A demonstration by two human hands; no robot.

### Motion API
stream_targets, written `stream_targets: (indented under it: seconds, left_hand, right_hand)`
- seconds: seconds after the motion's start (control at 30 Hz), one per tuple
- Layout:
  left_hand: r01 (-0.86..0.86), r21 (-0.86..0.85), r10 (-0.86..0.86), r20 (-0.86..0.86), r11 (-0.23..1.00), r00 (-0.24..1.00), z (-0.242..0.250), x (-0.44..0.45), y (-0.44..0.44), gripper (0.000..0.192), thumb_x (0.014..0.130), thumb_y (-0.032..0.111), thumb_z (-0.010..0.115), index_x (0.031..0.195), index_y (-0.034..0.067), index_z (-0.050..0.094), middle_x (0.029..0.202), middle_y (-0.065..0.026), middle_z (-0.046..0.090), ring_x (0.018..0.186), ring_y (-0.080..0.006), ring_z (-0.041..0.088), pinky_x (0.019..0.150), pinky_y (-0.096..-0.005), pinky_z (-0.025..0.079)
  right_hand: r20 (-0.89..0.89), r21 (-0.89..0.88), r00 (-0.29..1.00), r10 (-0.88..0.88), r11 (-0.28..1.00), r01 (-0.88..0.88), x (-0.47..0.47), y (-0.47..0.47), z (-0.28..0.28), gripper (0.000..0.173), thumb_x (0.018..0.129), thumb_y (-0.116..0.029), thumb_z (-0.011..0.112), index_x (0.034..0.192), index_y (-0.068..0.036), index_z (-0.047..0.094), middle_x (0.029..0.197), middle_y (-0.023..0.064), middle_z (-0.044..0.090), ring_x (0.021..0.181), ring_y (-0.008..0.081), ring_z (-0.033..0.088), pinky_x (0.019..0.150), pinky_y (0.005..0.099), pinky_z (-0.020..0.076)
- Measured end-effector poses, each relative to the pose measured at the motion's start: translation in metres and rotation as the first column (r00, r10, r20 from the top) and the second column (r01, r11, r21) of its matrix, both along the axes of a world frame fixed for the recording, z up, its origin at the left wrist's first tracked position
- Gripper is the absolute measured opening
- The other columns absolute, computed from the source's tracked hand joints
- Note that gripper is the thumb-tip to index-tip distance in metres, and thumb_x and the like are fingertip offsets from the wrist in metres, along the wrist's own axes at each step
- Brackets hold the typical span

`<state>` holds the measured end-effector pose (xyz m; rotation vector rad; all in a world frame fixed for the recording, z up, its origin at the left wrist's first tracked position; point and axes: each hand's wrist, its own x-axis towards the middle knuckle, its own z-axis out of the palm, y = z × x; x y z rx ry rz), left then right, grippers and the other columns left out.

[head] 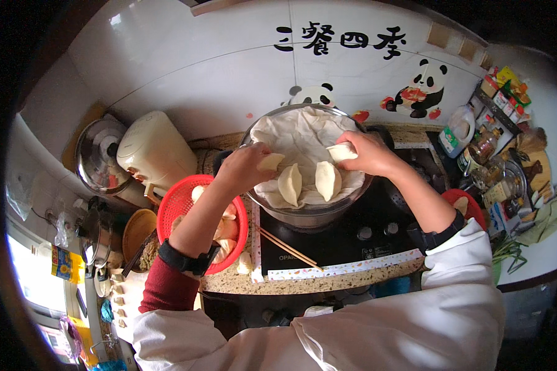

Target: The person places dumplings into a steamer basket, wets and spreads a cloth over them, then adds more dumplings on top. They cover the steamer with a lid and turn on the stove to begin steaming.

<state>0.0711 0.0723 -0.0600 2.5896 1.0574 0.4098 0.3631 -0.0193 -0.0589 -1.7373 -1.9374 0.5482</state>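
Before me a round metal steamer pot (301, 218) stands on the black glass stove, lined with a crumpled white cloth (301, 134). Two pale dough dumplings lie on the cloth's near part, a left one (290, 185) and a right one (327, 181). Over the pot's left side, my left hand (247, 166) grips a dumpling (271, 162). At the right side my right hand (365, 153) pinches another dumpling (342, 151) between thumb and fingers. Both held dumplings are low over the cloth; whether they touch it I cannot tell.
A red plastic colander (243, 232) holding several dumplings is left of the stove, under my left forearm. Wooden chopsticks (288, 248) lie across the stove's front left. A cream-coloured appliance (155, 146) stands back left; bottles (482, 143) and a red bowl (476, 213) are on the right.
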Motion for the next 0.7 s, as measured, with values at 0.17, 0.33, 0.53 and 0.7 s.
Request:
stream_targets:
  seconds: [0.17, 0.33, 0.53, 0.7]
  left_hand:
    - [0.007, 0.012, -0.007, 0.031, 1.0, 0.999, -0.005, -0.003, 0.0, 0.046, 0.07, 0.023, 0.078, 0.108, 0.004, 0.06, 0.099, -0.018, 0.066, 0.096, -0.0352, 0.062, 0.084, -0.0404, 0.05]
    - [0.053, 0.116, -0.059, 0.045, 0.992, 0.997, -0.005, -0.006, -0.002, 0.054, 0.069, 0.022, 0.08, 0.114, 0.002, 0.057, 0.102, -0.0174, 0.063, 0.09, -0.0336, 0.061, 0.082, -0.0391, 0.05]
    - [0.008, -0.012, -0.007, 0.123, 1.0, 0.992, 0.004, -0.015, -0.009, 0.056, 0.071, 0.018, 0.08, 0.118, 0.002, 0.056, 0.095, -0.0138, 0.061, 0.082, -0.0215, 0.06, 0.073, -0.0337, 0.051]
    - [0.001, -0.049, 0.011, 0.234, 0.999, 0.972, 0.005, -0.019, -0.016, 0.048, 0.071, 0.02, 0.078, 0.113, 0.006, 0.06, 0.09, -0.0139, 0.06, 0.081, -0.0277, 0.06, 0.076, -0.0387, 0.049]
  right_hand:
    - [-0.007, 0.005, 1.0, 0.031, 1.0, -0.031, 0.004, -0.003, -0.003, 0.053, 0.068, -0.016, 0.076, 0.115, -0.005, 0.055, 0.102, 0.0149, 0.063, 0.098, 0.0258, 0.061, 0.085, 0.0336, 0.0469]
    - [-0.077, -0.065, 0.996, 0.042, 0.997, -0.047, 0.011, -0.005, 0.001, 0.064, 0.07, -0.024, 0.077, 0.124, -0.003, 0.051, 0.115, 0.018, 0.061, 0.107, 0.0289, 0.059, 0.091, 0.0358, 0.0464]
    - [-0.267, -0.066, 0.964, 0.019, 0.997, -0.038, 0.024, -0.005, 0.009, 0.062, 0.078, -0.029, 0.077, 0.126, -0.001, 0.051, 0.117, 0.0195, 0.06, 0.106, 0.0249, 0.06, 0.089, 0.0354, 0.0488]
    - [-0.098, 0.005, 0.992, 0.085, 0.996, -0.085, 0.016, -0.011, 0.006, 0.062, 0.073, -0.016, 0.079, 0.127, -0.003, 0.052, 0.117, 0.0128, 0.058, 0.102, 0.0184, 0.058, 0.088, 0.0332, 0.0471]
